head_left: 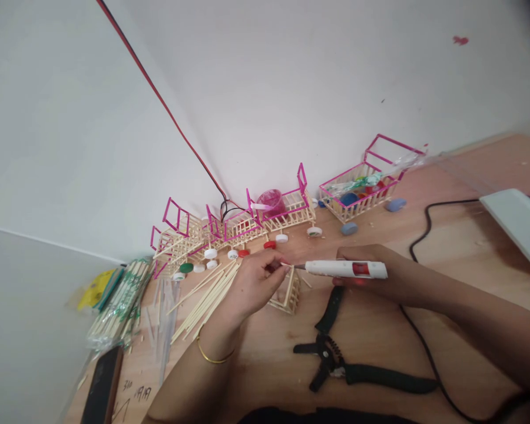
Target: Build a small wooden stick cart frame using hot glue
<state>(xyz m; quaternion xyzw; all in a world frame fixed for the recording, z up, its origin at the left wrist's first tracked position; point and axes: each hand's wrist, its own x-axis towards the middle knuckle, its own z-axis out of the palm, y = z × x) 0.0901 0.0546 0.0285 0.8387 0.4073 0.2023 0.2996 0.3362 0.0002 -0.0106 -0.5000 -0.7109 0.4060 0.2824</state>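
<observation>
In my right hand (pixel 362 262) is a white glue gun (pixel 335 269) with a red patch, its nozzle pointing left. My left hand (pixel 260 277) is closed in a pinch on a short wooden stick (pixel 285 265), whose end meets the nozzle tip. Just under these fingers a small wooden stick frame (pixel 292 297) stands on the table, partly hidden by my left hand. Below my right hand lies a pair of dark green-handled cutting pliers (pixel 324 353), jaws apart.
Several stick carts with pink rims (pixel 357 200) and bottle-cap wheels line the wall. Loose sticks (pixel 207 300), clear glue sticks (pixel 165 330), bagged sticks (pixel 121 300) and a phone (pixel 101 386) lie left. A black cable (pixel 417 335) and white tray (pixel 516 221) are right.
</observation>
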